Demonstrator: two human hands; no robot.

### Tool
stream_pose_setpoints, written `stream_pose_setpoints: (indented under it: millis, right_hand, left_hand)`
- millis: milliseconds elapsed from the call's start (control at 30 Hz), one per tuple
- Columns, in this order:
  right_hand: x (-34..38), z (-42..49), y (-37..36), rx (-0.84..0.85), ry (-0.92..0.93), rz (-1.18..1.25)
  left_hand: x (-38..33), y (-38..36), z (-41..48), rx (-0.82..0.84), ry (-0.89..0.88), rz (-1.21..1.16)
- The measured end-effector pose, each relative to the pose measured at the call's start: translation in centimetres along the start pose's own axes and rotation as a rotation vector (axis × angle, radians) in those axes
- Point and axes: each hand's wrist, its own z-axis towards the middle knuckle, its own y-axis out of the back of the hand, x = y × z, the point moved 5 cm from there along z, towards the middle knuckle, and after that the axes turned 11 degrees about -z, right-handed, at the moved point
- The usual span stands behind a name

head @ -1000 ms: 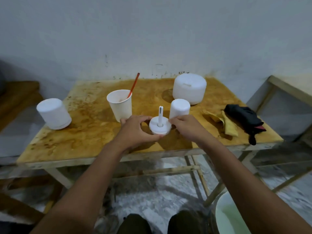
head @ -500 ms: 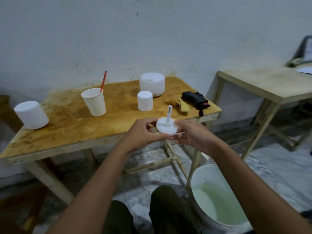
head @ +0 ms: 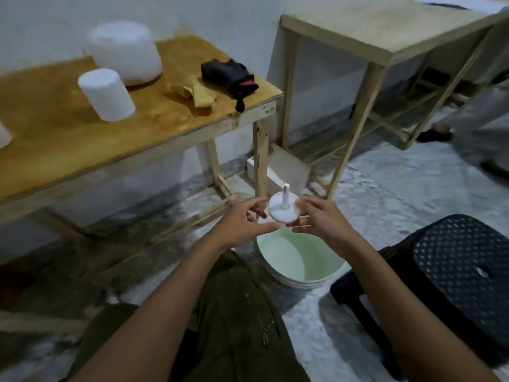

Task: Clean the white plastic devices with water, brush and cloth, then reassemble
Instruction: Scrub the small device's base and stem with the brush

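Disc [head: 283, 214] now over bucket [head: 303, 283], left fingers [head: 254, 206] and right fingers [head: 306, 205] pinching.

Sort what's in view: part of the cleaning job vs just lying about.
Job: white disc with stem, held between left hand and right hand; water bucket; small white cylinder; large white housing; yellow cloth.

Lying about: black fabric bundle; black stool; second wooden table.
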Motion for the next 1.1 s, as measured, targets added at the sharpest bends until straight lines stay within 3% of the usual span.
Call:
stream_pose_setpoints:
  millis: [167, 300, 467, 700, 933, 1100]
  right_hand:
    - [-8.1, 3.9, 2.3, -0.178, -0.091, 0.046]
    - [-13.3, 7.0, 2.9, -0.285, -0.125, -0.017]
    - [-17.4, 9.6, 2.6, -0.345, -0.141, -0.131]
    - [-17.9, 11.7, 2.6, -0.424, -0.063, -0.421]
    - [-17.3, 12.9, 2.2, -0.478, 0.242, -0.821]
    - [-17.0, 12.9, 2.0, -0.578, 0.410, -0.899]
  left_hand:
    - [7.3, -3.5, 5.4, -0.060, 0.285, -0.041]
    - [12.7, -5.8, 8.9, -0.196, 0.466, -0.053]
    - [20.9, -8.2, 11.6, -0.237, 0.656, 0.010]
    - [20.4, -7.6, 11.5, -0.330, 0.564, 0.021]
    - [20.7, -7.2, 11.4, -0.377, 0.569, -0.007]
    - [21.0, -7.0, 11.4, -0.390, 0.562, -0.034]
